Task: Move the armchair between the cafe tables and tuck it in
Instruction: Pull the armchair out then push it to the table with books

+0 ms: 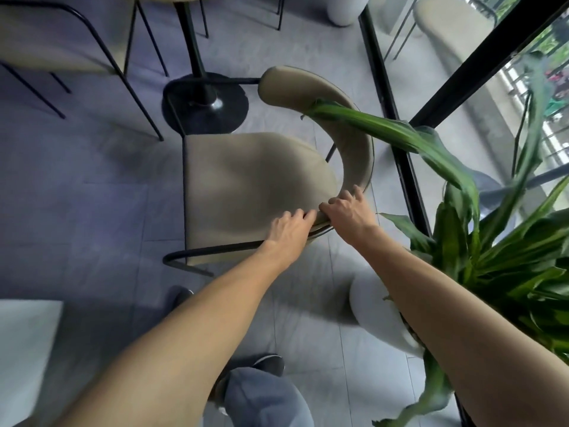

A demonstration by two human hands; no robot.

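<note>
A beige armchair [246, 186] with a thin black metal frame and a curved padded backrest stands on the grey tiled floor, its seat front facing left. Both my hands hold the near end of the backrest. My left hand [289, 231] grips it by the frame, and my right hand [346, 212] is curled over the padding just beside it. The black round base [204, 103] of a cafe table's pedestal stands right behind the armchair, and the table's top is cut off at the upper edge.
A large potted plant [492, 266] in a pale pot crowds the right, one leaf lying over the backrest. A black-framed glass wall [397, 124] runs behind it. Another beige chair [55, 41] sits at upper left. A white surface [27, 349] lies at lower left.
</note>
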